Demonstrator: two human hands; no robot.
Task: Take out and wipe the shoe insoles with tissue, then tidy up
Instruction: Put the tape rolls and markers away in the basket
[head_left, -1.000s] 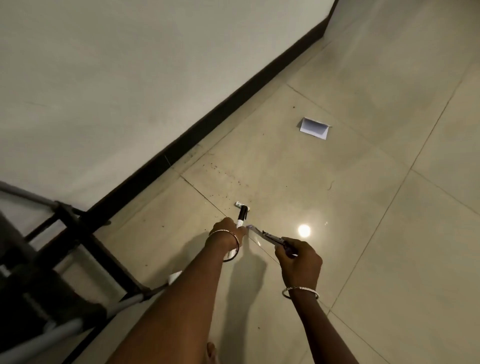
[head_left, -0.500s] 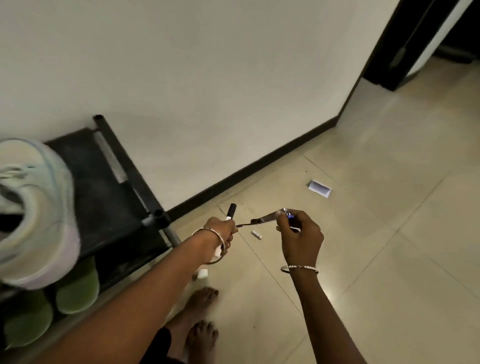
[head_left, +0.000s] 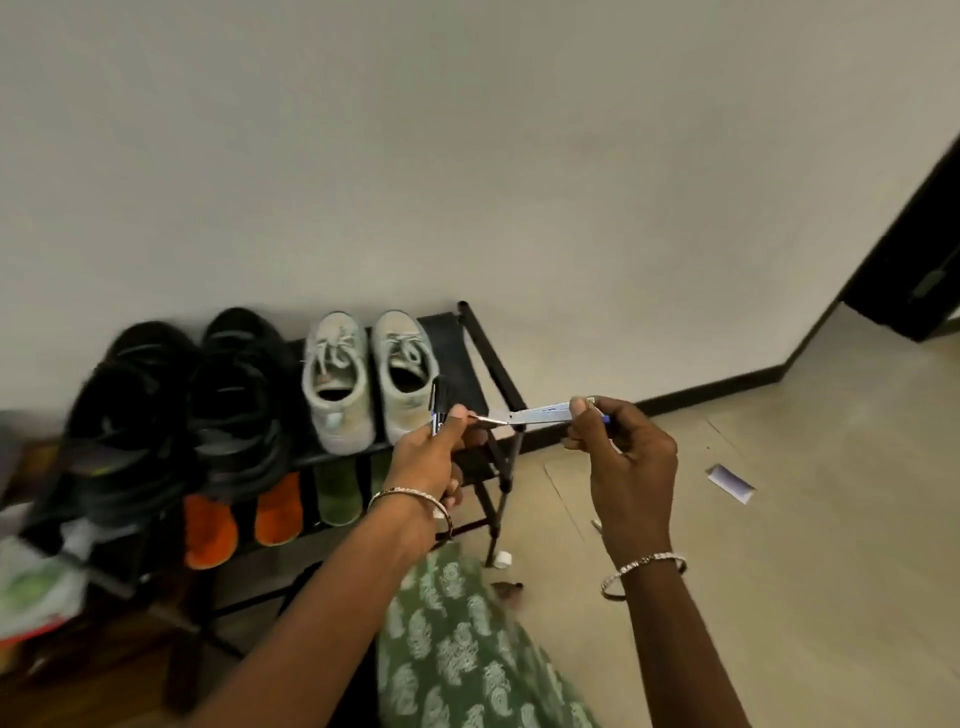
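The black shoe rack (head_left: 451, 358) stood at 9 o'clock against the wall, with pale sneakers (head_left: 340, 415) on its top shelf. The left hand (head_left: 428, 457) gripped a black marker (head_left: 435, 400) upright. The right hand (head_left: 623, 452) pinched a slim metal tool (head_left: 540, 415), its tip reaching the left thumb.

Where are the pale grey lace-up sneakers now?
In the head view, centre-left: the pale grey lace-up sneakers sit on the top shelf of the black metal shoe rack, right of the black shoes, just beyond the left hand.
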